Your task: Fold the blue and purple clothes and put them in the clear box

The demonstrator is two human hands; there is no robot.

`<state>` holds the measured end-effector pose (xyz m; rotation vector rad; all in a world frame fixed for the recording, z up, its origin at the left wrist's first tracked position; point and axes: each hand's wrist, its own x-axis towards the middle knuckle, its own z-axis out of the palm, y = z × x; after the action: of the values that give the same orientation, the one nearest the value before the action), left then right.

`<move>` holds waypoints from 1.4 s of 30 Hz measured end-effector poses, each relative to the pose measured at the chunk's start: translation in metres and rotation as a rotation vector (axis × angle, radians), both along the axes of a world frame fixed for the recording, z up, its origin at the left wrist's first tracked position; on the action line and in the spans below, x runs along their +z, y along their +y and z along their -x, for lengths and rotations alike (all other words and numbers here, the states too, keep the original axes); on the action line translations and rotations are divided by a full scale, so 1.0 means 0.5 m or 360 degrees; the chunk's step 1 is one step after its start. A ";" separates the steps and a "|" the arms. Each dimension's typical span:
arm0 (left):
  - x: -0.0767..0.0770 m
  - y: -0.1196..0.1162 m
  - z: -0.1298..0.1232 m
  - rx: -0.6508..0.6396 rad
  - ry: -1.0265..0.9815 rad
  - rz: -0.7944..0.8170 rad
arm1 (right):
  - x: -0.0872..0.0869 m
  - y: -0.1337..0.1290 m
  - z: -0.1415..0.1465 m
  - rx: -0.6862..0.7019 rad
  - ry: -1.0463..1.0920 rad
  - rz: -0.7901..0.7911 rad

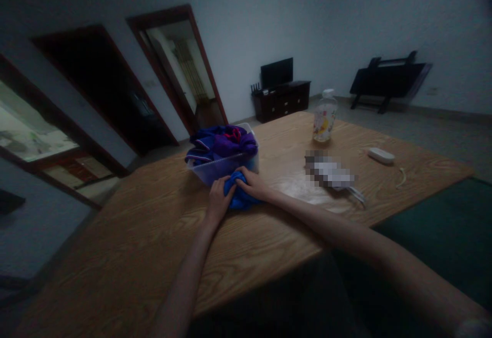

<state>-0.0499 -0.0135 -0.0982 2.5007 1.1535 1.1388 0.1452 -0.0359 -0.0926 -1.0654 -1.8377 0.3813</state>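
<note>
A bunched bright blue cloth, perhaps a garment, lies on the wooden table just in front of a clear plastic bin. My left hand grips its left side, thumb over the fabric. From the right, my right hand holds its upper part, fingers pressed into the folds. Both hands are close together, near the bin's front wall. Dark blue and purple clothes, with a bit of red, are heaped in the bin above its rim. The underside of the blue cloth is hidden.
On the table stand a clear bottle with a printed label, a blurred-out white item with cords, a white oblong case and a thin pale strap. The table's right edge borders a dark green surface.
</note>
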 end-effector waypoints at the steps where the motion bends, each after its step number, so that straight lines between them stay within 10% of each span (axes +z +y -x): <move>1: 0.000 0.000 0.000 -0.0004 -0.0001 0.0001 | -0.001 0.001 0.000 0.0003 0.0000 -0.0010; 42: -0.003 0.002 0.003 -0.0015 -0.0054 0.0097 | 0.003 0.000 -0.006 0.0053 -0.0188 -0.0090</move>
<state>-0.0515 -0.0123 -0.0995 2.4295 1.1486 1.1216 0.1483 -0.0357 -0.0909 -1.0390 -1.9610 0.2898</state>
